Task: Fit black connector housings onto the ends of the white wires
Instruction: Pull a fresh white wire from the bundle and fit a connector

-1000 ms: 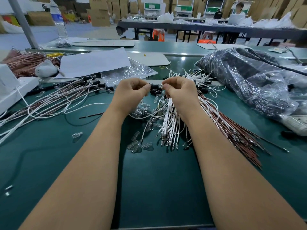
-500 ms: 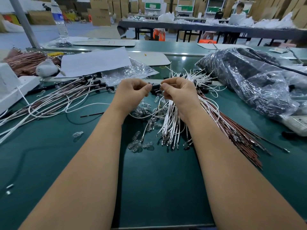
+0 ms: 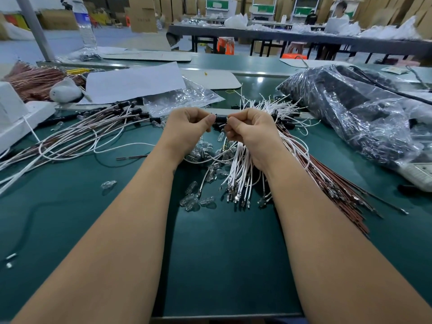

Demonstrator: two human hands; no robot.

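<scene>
Between the two hands, above the middle of the green bench, a small black connector housing was held level. The left hand pinched its left end with curled fingers; the right hand pinched its right end in like manner, fingers clamped. Whether a wire end was already seated inside could not be told.

Item: bundle of white wires, fanned under the right hand, metal terminals toward the viewer. Judged light, limp and springy; best pinched just behind the terminal so the end does not buckle.

Item: the housing. Judged light, rigid and small enough to slip; best held by its sides, opening left free.

Item: loose clear glass bulbs, near the wires. Judged fragile.

Item: brown wires, right of the white bundle.

Item: finished leads with black housings, left of the hands.

Item: clear plastic bag of black parts, far right.
</scene>
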